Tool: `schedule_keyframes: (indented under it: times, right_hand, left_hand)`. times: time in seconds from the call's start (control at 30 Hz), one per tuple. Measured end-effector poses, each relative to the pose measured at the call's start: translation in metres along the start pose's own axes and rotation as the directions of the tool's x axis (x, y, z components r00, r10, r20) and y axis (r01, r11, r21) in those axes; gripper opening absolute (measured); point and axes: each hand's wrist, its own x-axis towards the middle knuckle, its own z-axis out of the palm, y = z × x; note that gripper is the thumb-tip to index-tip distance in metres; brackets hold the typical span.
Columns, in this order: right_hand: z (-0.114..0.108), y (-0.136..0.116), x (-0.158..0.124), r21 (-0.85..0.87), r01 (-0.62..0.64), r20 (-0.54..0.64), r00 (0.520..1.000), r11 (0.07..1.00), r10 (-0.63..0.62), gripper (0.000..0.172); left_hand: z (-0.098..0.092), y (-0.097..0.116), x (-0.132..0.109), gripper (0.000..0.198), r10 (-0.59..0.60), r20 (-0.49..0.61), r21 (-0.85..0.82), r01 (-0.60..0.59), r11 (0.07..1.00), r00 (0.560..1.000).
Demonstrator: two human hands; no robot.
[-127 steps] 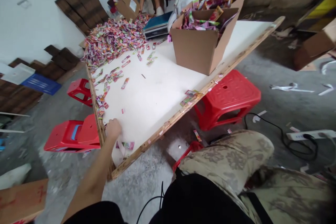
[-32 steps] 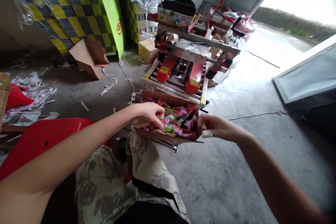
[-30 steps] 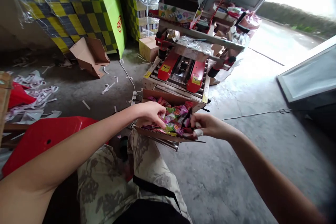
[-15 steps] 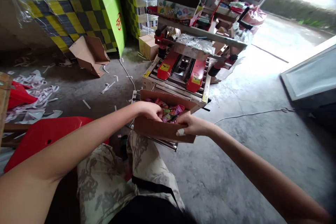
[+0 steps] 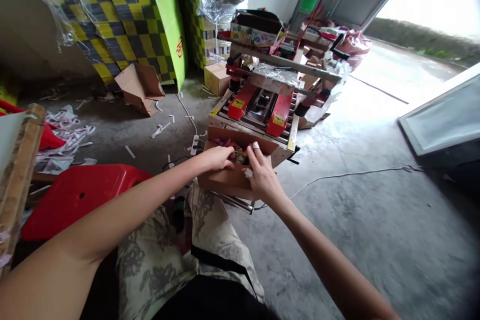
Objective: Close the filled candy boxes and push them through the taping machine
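Observation:
An open brown cardboard box (image 5: 225, 182) rests on the front of a roller conveyor (image 5: 240, 203), close before my legs. Inside it lie several small, colourful wrapped packets (image 5: 240, 154), mostly red, pink and green. My left hand (image 5: 218, 158) reaches over the box's left side, its fingers on the packets and its thumb apart from them. From the right, my right hand (image 5: 261, 174) lies across the box with fingers stretched over the packets. White wrapping covers its thumb and one fingertip. Neither hand appears to grip anything, and the hands partly hide the packets.
Behind the box stands a carton-sealing machine (image 5: 262, 105) with red side belts. A red plastic stool (image 5: 75, 200) is at left. White strips litter the floor near a power strip (image 5: 194, 145). A cable (image 5: 337, 176) crosses the floor at right. Checkered stacks (image 5: 123, 30) stand behind.
My right hand has moved from the box's front edge inward, its fingers now spread over the packets. My left hand stays at the packets. The view has tilted up a little.

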Motion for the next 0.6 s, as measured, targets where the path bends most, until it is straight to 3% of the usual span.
schedule_keyframes:
  times: [0.1,0.17,0.23,0.33,0.37,0.53,0.6]
  right_hand:
    - [0.013,0.004,0.014,-0.082,0.052,0.153,0.988,0.995,-0.039,0.047]
    - [0.014,0.009,0.019,-0.104,0.089,0.216,0.974,0.991,-0.065,0.045]
    - [0.010,0.013,0.022,-0.103,0.132,0.260,0.960,0.986,-0.101,0.044]
    - [0.007,0.017,0.029,-0.091,0.171,0.305,0.943,0.981,-0.136,0.040]
    - [0.007,0.018,0.032,-0.088,0.175,0.316,0.939,0.981,-0.139,0.039]
    - [0.014,0.018,0.039,-0.095,0.133,0.330,0.939,0.987,-0.094,0.033]
    - [0.015,0.014,0.033,-0.104,0.106,0.274,0.959,0.989,-0.074,0.032]
  left_hand:
    - [0.024,0.016,-0.019,0.034,-0.007,-0.218,0.091,0.028,0.996,0.976]
    - [0.044,0.022,-0.031,0.038,0.088,-0.382,0.176,-0.021,0.984,0.920]
    - [0.061,0.025,-0.039,0.048,0.183,-0.462,0.244,-0.074,0.967,0.868]
    - [0.071,0.023,-0.040,0.089,0.228,-0.428,0.288,-0.106,0.952,0.875]
    - [0.070,0.022,-0.038,0.093,0.230,-0.402,0.298,-0.111,0.948,0.886]
    - [0.055,0.017,-0.026,0.080,0.233,-0.290,0.311,-0.138,0.940,0.928]
    - [0.052,0.017,-0.023,0.075,0.235,-0.248,0.314,-0.151,0.937,0.940]
